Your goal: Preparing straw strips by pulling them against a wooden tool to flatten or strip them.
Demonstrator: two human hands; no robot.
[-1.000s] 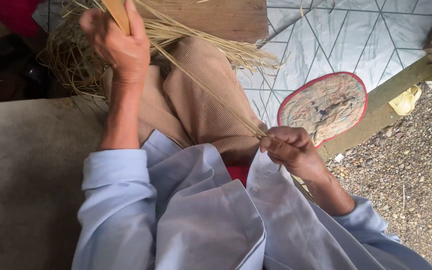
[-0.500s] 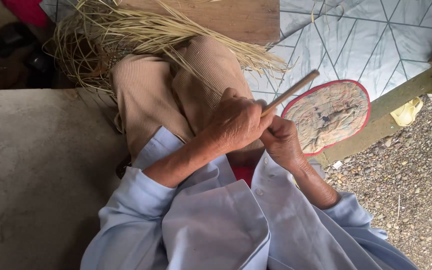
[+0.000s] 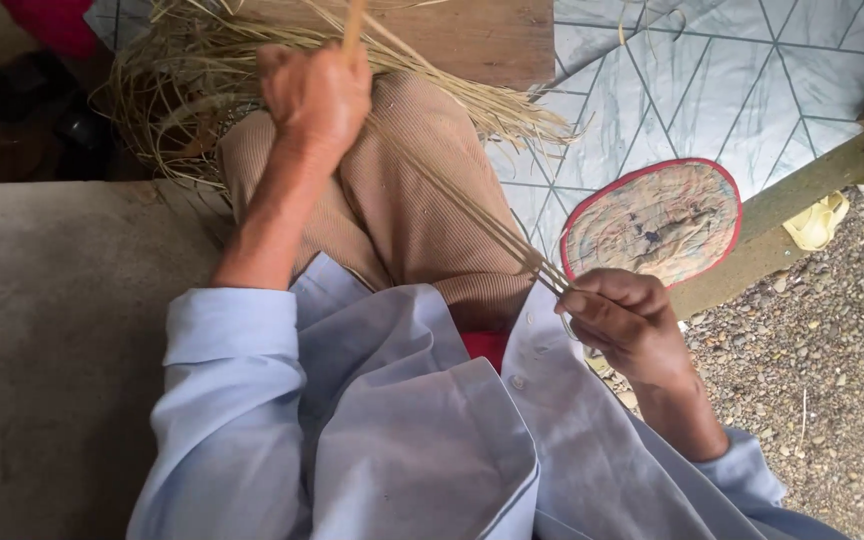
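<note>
My left hand (image 3: 314, 98) is raised over my knees and grips a thin wooden stick (image 3: 353, 28) that points up out of the fist. My right hand (image 3: 628, 325) rests by my right thigh and pinches the near ends of several long pale straw strands (image 3: 462, 205). The strands run taut across my brown trousers (image 3: 422, 220) up towards the left hand. A loose heap of straw (image 3: 187, 80) lies beyond my knees.
A round woven fan with a red rim (image 3: 652, 220) lies on the patterned tile floor (image 3: 712, 90) to the right. A wooden plank (image 3: 482, 35) is at the top. A concrete ledge (image 3: 52, 330) is on the left, gravel (image 3: 832, 340) on the right.
The left hand was up at the straw heap, came down with the stick beside the right hand, and has now risen again along the strands. The right hand stayed by my thigh.
</note>
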